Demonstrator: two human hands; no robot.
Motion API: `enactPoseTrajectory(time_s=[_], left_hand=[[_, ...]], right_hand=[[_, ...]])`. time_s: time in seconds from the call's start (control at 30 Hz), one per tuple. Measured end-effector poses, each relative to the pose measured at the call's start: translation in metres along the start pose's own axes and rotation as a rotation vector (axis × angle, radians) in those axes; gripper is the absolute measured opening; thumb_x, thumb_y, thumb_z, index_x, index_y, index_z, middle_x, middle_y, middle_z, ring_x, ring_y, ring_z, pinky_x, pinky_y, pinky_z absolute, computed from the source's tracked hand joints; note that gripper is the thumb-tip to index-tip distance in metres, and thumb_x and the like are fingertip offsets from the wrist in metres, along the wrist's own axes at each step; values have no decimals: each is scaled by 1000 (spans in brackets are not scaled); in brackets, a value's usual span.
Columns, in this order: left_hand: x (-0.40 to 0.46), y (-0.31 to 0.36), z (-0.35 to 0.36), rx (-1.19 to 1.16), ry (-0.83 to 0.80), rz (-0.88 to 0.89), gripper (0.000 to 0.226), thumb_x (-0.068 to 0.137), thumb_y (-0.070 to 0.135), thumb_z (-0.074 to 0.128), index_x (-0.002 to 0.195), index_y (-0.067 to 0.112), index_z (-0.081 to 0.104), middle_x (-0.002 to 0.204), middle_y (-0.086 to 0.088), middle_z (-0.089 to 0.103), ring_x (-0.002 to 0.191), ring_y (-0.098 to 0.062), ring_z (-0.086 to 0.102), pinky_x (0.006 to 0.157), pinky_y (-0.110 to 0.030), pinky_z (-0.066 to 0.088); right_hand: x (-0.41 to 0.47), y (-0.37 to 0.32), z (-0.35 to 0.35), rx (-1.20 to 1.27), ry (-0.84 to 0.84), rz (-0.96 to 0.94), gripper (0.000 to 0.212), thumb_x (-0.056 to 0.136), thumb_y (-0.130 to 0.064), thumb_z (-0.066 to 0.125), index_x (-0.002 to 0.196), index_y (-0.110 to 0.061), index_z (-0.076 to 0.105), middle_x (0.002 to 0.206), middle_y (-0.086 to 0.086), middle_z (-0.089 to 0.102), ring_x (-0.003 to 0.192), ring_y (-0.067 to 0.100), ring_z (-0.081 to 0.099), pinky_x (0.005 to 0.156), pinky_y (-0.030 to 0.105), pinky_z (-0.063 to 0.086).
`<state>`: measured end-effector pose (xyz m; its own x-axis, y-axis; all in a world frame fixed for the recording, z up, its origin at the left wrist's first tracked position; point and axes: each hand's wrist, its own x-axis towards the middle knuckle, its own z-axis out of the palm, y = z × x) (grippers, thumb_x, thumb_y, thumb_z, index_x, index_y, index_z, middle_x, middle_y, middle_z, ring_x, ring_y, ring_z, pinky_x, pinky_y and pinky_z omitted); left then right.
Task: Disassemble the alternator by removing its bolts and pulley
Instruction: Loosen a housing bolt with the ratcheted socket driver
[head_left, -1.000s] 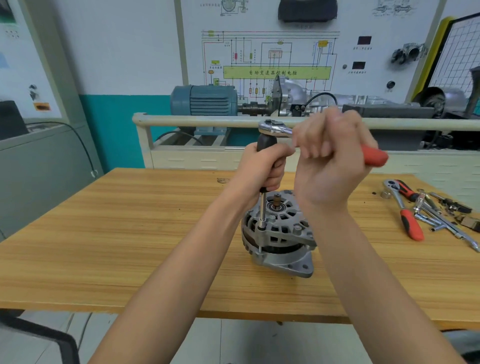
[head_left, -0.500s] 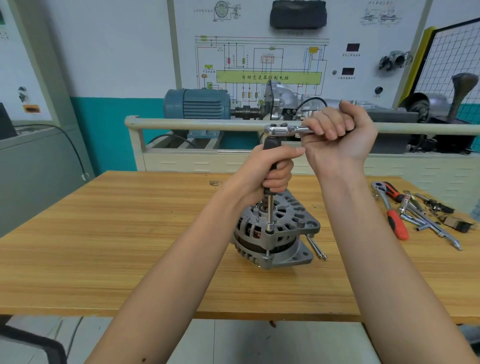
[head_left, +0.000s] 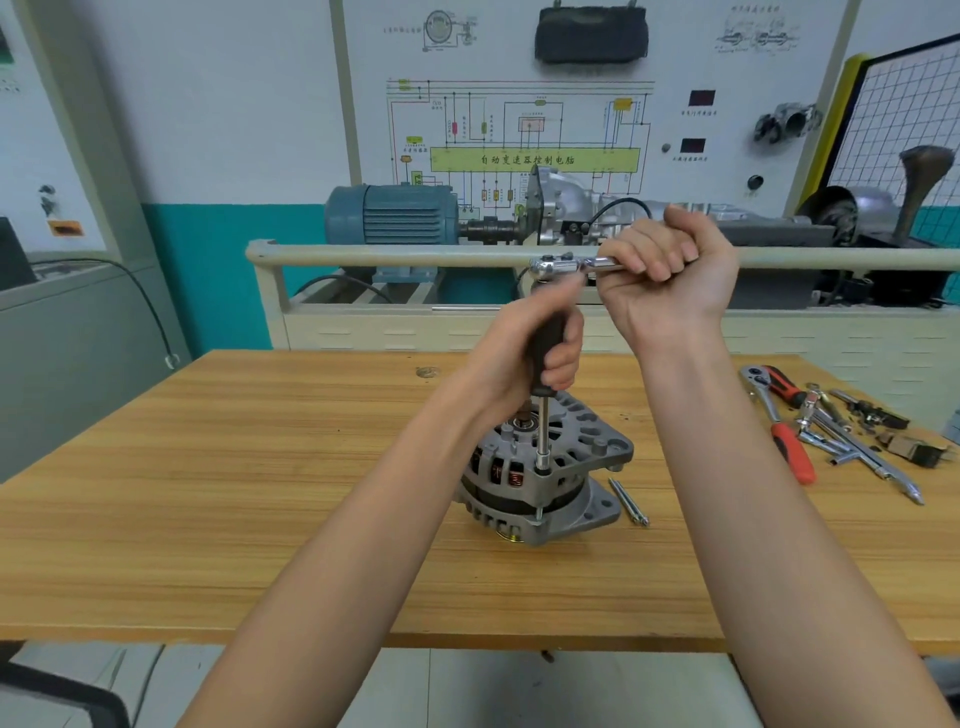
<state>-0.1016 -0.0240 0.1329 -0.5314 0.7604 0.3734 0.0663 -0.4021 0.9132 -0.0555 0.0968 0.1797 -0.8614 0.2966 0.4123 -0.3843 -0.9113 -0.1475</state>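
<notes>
Up top, the right hand (head_left: 670, 275) grips the ratchet (head_left: 558, 267) handle, while the left hand (head_left: 524, 353) just below wraps the black extension grip (head_left: 545, 343). Beneath the left hand, the alternator (head_left: 545, 478) sits on the wooden table (head_left: 208, 493), two loose bolts (head_left: 628, 501) beside it.

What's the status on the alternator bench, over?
Left hand grips the driver handle; right hand grips the ratchet. Socket seated on an alternator bolt. Two long bolts lie beside it. Nothing obstructing.
</notes>
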Motion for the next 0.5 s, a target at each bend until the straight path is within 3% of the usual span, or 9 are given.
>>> enactPoseTrajectory(time_s=[0.07,0.1,0.13,0.2,0.23,0.33,0.5], left_hand=[[-5,-9,-12,-31,123,-17,52,89,54,41,77,10,68,73,-7,64,68,-20,59,71,-30,51],[-6,-20,-18,162,259,-26,50,94,48,37,91,9,68,92,-10,69,85,-20,61,85,-34,49],[-6,-33,-25,513,393,-47,43,99,39,36,105,8,65,109,-11,68,97,-18,59,93,-35,46],[-7,-59,-34,1119,478,-202,42,101,36,37,127,10,56,127,-10,61,107,-20,56,92,-36,44],[-7,-67,-37,1218,437,-283,47,101,41,35,133,12,53,128,-9,61,109,-23,56,88,-36,44],[-1,-73,-47,1238,340,-339,51,100,47,28,135,19,52,128,-7,62,110,-26,57,80,-33,40],[0,-75,-50,1257,338,-308,48,100,45,29,131,19,56,124,-6,63,107,-25,56,78,-31,36]], right_hand=[[-1,1,0,-21,5,-15,41,75,-4,44,39,-17,30,34,-5,25,29,9,24,35,21,24],[-1,2,0,-26,7,-21,41,76,-4,44,39,-17,30,34,-5,25,29,9,24,35,21,23],[0,1,-1,-24,9,-22,41,76,-4,43,39,-17,30,34,-5,25,29,9,24,35,21,23],[1,-1,-1,-10,9,-5,42,77,-4,43,40,-17,30,34,-5,26,29,9,24,35,20,23],[2,-2,-2,-2,10,9,42,77,-4,43,40,-17,30,34,-5,26,29,9,24,35,20,24],[6,-4,-5,8,23,42,42,78,-4,42,40,-17,31,34,-5,27,28,9,25,36,20,23],[19,1,-11,20,67,141,43,81,-5,42,40,-15,32,34,-4,29,27,11,27,35,20,25]])
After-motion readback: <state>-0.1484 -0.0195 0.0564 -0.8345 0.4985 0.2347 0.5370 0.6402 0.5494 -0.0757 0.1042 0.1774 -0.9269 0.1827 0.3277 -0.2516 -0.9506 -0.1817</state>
